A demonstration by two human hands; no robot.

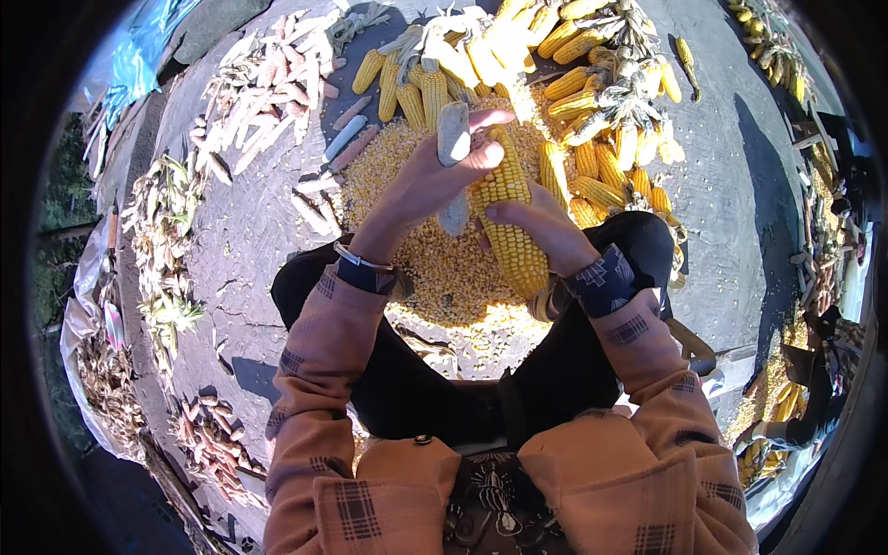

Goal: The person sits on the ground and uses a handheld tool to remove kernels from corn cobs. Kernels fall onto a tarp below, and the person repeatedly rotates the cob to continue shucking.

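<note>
A yellow ear of corn (512,215) is held slantwise before me, its kernels on nearly all the visible surface. My right hand (538,225) grips it around the middle from the right, thumb across the kernels. My left hand (444,166) is at the ear's upper left, its thumb against the upper part. Between that thumb and fingers stands a pale corncob (454,135), its upper end jutting out; whether the lower pale-grey piece (453,215) is part of it I cannot tell. Loose kernels (444,277) lie heaped below both hands, between my bent legs.
Yellow ears with husks (583,90) are piled beyond the kernels and to the right. Bare cobs (284,90) lie at upper left, dry husks (163,243) at left, more cobs (211,444) at lower left. At the far right edge is another person's dark sleeve (808,427) beside more corn.
</note>
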